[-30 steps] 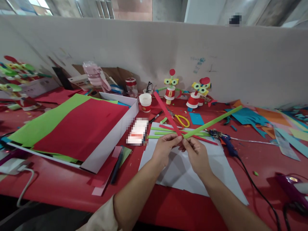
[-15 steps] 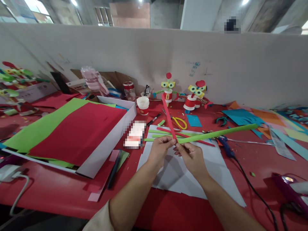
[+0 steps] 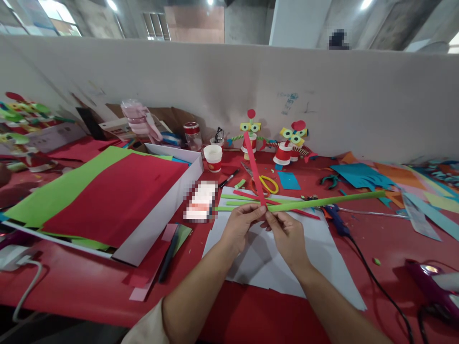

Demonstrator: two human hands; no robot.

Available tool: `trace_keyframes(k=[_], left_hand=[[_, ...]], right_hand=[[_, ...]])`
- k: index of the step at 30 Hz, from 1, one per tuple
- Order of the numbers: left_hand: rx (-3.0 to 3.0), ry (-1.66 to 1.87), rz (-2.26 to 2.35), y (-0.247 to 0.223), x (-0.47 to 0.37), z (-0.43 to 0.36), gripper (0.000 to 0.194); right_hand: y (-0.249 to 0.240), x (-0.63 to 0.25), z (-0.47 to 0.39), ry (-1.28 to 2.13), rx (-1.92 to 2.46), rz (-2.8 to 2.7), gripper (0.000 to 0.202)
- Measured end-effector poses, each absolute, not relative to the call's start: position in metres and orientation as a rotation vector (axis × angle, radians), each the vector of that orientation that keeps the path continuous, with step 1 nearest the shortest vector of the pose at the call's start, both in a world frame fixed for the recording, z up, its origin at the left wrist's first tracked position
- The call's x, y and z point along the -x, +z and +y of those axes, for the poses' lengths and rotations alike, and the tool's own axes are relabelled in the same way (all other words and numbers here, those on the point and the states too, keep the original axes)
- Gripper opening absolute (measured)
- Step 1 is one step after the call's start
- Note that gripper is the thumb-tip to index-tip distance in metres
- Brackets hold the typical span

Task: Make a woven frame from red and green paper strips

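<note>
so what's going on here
Someone's left hand and right hand are pinching a red strip and a green strip where their ends meet, above a white sheet. The red one points away, the green one out to the right. More loose strips lie just beyond the hands, and paper-cup figures stand near the wall. I can't tell whether the held ends are glued.

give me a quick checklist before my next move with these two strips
1. Left hand pinching the red strip: ok
2. Right hand pinching the green strip: ok
3. Strip ends meeting at the fingertips: ok
4. Ends glued together: cannot tell, fingers cover the join
5. White paper free of loose strips: not ok, several lie across its far part
6. Blue corded tool hot: cannot tell
</note>
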State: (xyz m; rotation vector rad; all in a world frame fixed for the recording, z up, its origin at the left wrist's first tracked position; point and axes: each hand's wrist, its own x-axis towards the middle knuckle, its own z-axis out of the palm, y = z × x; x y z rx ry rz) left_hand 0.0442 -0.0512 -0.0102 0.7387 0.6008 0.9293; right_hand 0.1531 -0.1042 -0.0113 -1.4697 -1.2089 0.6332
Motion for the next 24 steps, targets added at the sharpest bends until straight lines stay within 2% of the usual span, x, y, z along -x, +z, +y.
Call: trace_keyframes(k=[18, 24], left_hand=[[-0.759, 0.917, 0.597, -0.0118, -0.0415, -0.048, 0.023], [-0.833, 0.97, 0.65, -0.0121, -0.0407, -0.0466, 0.026]], right_hand=[[-0.0098, -0.1427, -0.1102, 0.556, 1.507, -1.19, 0.034], [-0.0035, -0.1525, -0.1024, 0.69, 1.491, -1.283, 0.033]])
